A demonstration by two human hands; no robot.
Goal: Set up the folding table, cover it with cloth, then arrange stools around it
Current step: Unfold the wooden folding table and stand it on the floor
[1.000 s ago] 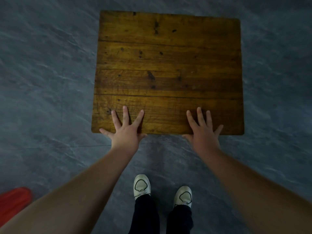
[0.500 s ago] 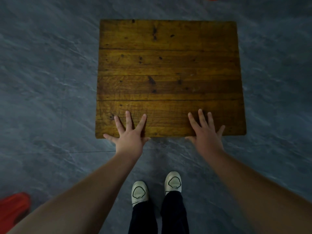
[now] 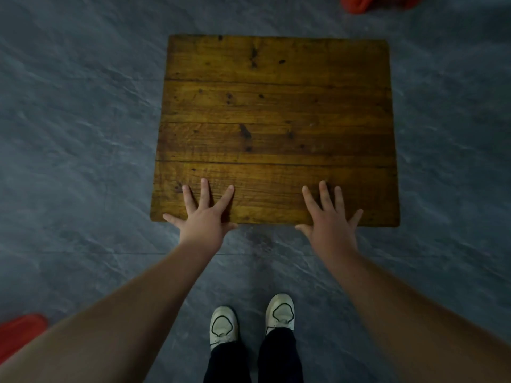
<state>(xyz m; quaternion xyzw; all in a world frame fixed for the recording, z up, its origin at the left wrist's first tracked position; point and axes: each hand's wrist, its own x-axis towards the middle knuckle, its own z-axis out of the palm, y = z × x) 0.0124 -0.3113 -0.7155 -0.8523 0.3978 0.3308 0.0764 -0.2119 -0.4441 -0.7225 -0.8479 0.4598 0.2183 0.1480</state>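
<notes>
1. Red object (image 3: 19,333) at bottom-left edge, cut off by the frame, can't tell what it is. Same corner as 0.5 s ago.
2. Left hand (image 3: 203,219): fingers straight and spread, lying flat on the nearest plank of the table, thumb along the near edge, wrist hanging off it. Holds nothing. Placement unchanged from earlier frames.
3. Wooden table (image 3: 276,120): plank top faces up, bare, no cloth on it. It stands on the grey floor (image 3: 69,134) directly in front of the person. No shift against 0.5 s ago.
4. White shoes: left shoe (image 3: 223,324) just behind right shoe (image 3: 279,310), both short of the near edge. Same order as 0.5 s ago; 1.0 s ago the left one led.
5. Right hand (image 3: 330,219): same as the left, splayed and flat on the near plank, nothing held, not moved.
6. Second red object (image 3: 378,2) at top-right, beyond the far edge, well apart from it. More of it shows now than 0.5 s ago.
</notes>
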